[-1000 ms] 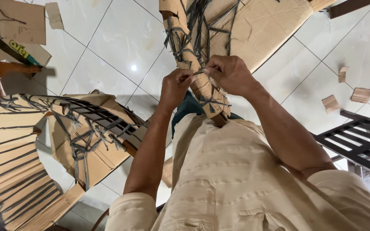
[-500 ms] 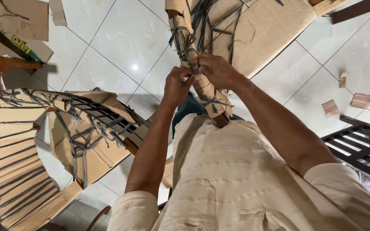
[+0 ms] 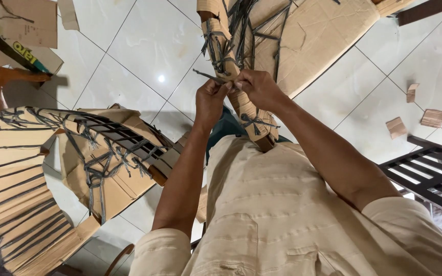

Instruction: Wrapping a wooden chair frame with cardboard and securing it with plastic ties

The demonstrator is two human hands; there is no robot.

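A chair-like piece wrapped in brown cardboard (image 3: 313, 36) leans against my lap, its wrapped leg (image 3: 246, 110) bound with dark grey plastic strapping (image 3: 220, 59). My left hand (image 3: 212, 98) pinches a loose end of that strap, which sticks out to the left. My right hand (image 3: 256, 87) grips the strap right beside it, on the wrapped leg. The two hands touch at the fingertips, where the strap ends meet.
Another cardboard-wrapped, strapped piece (image 3: 103, 158) lies on the white tiled floor (image 3: 149, 46) at left. A stack of wrapped slats (image 3: 11, 199) fills the lower left. Cardboard scraps (image 3: 431, 117) lie at right, near a black slatted frame (image 3: 431, 174). A wooden leg (image 3: 1, 76) is at far left.
Both hands have moved slightly up the wrapped leg and drawn closer together on the strap; a short strap end now sticks out left of my left hand.
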